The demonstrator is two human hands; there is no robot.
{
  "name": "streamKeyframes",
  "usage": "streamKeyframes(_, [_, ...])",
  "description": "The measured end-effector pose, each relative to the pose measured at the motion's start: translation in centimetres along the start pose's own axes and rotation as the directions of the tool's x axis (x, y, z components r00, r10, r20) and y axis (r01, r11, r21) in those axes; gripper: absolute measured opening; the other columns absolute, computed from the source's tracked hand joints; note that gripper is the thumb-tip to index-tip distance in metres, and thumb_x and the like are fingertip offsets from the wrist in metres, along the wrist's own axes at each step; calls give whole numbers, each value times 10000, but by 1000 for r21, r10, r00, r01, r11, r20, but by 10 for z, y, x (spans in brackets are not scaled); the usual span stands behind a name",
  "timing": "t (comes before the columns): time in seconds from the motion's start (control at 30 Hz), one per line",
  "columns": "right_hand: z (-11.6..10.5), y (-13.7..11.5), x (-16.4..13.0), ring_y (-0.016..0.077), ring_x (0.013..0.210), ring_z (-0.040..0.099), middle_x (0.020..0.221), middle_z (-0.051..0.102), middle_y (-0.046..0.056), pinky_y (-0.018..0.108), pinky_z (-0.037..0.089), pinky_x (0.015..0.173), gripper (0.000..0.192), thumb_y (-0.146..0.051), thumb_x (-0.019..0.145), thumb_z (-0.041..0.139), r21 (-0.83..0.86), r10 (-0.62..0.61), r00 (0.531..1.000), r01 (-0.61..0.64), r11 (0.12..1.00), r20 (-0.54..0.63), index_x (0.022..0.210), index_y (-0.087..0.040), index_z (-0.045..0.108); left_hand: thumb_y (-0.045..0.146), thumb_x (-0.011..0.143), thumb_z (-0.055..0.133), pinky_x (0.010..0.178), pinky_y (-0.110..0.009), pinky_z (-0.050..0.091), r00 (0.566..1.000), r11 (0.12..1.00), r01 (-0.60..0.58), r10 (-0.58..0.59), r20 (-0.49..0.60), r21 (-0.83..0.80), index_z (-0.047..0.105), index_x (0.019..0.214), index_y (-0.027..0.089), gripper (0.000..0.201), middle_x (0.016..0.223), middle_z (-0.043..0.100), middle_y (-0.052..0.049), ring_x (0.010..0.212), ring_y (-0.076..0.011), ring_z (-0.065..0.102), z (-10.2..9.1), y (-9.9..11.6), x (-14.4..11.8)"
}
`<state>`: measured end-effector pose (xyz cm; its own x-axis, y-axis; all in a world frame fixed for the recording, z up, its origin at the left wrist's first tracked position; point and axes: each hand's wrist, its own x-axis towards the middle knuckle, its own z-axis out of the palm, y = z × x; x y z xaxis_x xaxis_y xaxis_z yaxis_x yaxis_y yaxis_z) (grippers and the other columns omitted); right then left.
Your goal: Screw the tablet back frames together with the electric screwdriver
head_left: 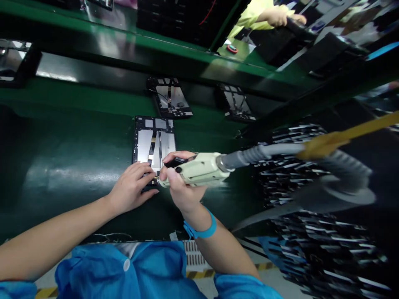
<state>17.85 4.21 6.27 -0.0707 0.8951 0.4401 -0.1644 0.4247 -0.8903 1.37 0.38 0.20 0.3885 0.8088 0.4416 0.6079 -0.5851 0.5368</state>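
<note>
An opened tablet, black-framed with silver plates and thin ribbon cables inside, lies flat on the green work surface. My left hand grips its lower edge, fingers over the top and thumb along the near side. A pale green electric screwdriver with a grey hose is in my right hand, whose fingers wrap round its front part. The tool lies almost level, and its tip is at the tablet's lower right corner, close to my left fingertips. What the tip touches is hidden. A blue band circles my right wrist.
Two similar open tablets lie farther back; another device is at far left. A yellow strap holds the hose. Racks of dark parts stand at right. Beyond a ledge, a co-worker's hand holds something dark.
</note>
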Motion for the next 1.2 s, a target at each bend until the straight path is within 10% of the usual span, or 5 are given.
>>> streamKeyframes(0.47, [2, 3, -7, 165, 754, 681, 931, 653, 13, 362, 624, 712, 270, -180, 859, 702, -14, 25, 998, -25, 1000, 62, 1105, -262, 626, 297, 968, 659, 1094, -530, 505, 1000, 999, -13, 14, -20, 45, 640, 1254, 194, 304, 1277, 656, -140, 1272, -318, 596, 1, 2, 0])
streamKeyframes(0.73, [4, 14, -8, 139, 694, 659, 897, 671, 1, 312, 598, 668, 277, -175, 840, 714, -19, 71, 993, -70, 997, 93, 1093, -244, 626, 344, 967, 639, 876, -490, 503, 1000, 944, 2, -4, 4, 329, 680, 1056, 184, 188, 1116, 646, -145, 1029, -313, 572, 1, 5, 7])
streamKeyframes(0.97, [-35, -2, 1, 109, 608, 650, 978, 675, 2, 277, 559, 552, 257, -180, 870, 719, 97, 12, 1000, -12, 995, 1, 1101, -275, 660, 359, 987, 620, 797, -442, 463, 987, 893, 87, -136, 82, 441, 657, 1091, 177, 213, 1012, 624, -112, 954, -290, 539, -17, 16, -18])
streamKeyframes(1.2, [-75, -2, 12, 121, 587, 653, 921, 689, 12, 291, 561, 542, 226, -135, 861, 732, 57, -64, 982, 76, 995, -175, 1059, -239, 702, 375, 1003, 595, 1071, -533, 425, 965, 771, 256, -236, -112, 583, 692, 1216, 214, 284, 1101, 658, -116, 1064, -297, 586, -66, -61, -35])
